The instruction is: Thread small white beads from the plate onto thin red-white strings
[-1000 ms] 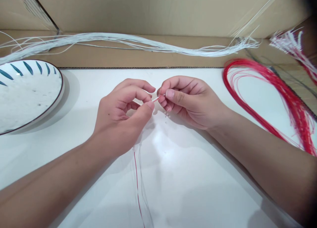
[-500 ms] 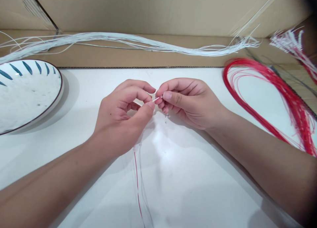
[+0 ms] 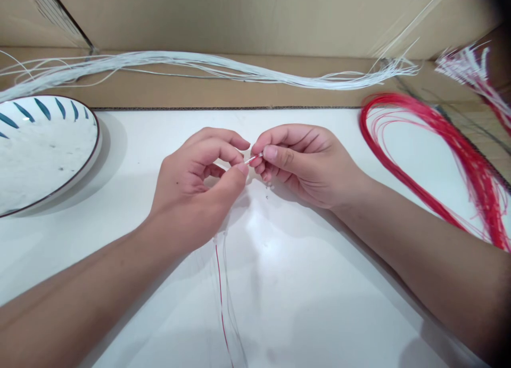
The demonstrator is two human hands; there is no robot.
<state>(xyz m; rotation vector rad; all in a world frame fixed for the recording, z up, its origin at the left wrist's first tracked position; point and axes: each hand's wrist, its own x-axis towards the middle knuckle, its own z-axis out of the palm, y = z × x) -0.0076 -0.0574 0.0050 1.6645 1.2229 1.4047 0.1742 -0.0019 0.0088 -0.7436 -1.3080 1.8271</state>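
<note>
Between my two hands runs a short stretch of thin red and white wire (image 3: 251,159). My left hand (image 3: 199,189) pinches one end of it between thumb and index finger. On the other end, the thumb and index finger of my right hand (image 3: 301,163) are closed; a small pale bit shows at that thumb tip, too small to name. From below my left hand a red strand (image 3: 219,283) and a whitish strand (image 3: 229,293) trail down the white table toward the near edge. A few tiny clear bits (image 3: 268,187) lie on the table under my right fingers.
A white plate (image 3: 43,165) with dark leaf marks stands at the left. Along the cardboard at the back lies a bundle of white wires (image 3: 223,67). A looped bundle of red wires (image 3: 475,160) rests at the right, with red and white wires (image 3: 467,70) behind it.
Both hands keep their pinch on the wire and have barely moved. A little more red shows on the stretch between the fingers.
</note>
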